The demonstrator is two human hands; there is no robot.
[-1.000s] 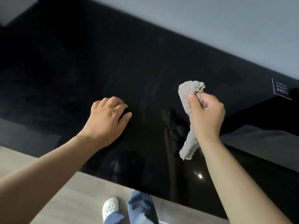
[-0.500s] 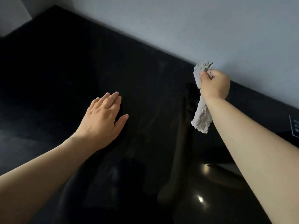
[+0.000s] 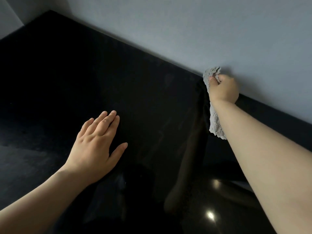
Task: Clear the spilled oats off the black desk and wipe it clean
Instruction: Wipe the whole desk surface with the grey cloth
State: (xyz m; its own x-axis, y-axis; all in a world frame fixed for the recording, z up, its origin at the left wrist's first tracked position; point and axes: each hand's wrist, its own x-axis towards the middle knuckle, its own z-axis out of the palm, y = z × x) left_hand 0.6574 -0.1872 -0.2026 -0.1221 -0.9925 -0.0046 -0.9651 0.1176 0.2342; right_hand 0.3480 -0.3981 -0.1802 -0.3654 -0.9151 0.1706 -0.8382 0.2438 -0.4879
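Our right hand (image 3: 222,88) is now out at the far edge by the wall (image 3: 185,31), up from mid-desk, fist closed round the grey cloth (image 3: 215,125). Our left hand (image 3: 94,149) has flattened, fingers straight, palm on the black desk (image 3: 67,73). We see no oats and no containers, so this is likely the wipe pass.

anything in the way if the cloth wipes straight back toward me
Nothing visible lies on the glossy black desk on the near side of the crumpled grey cloth, gripped by the right hand at the wall edge. The left hand, fingers straight, sits off to the left.
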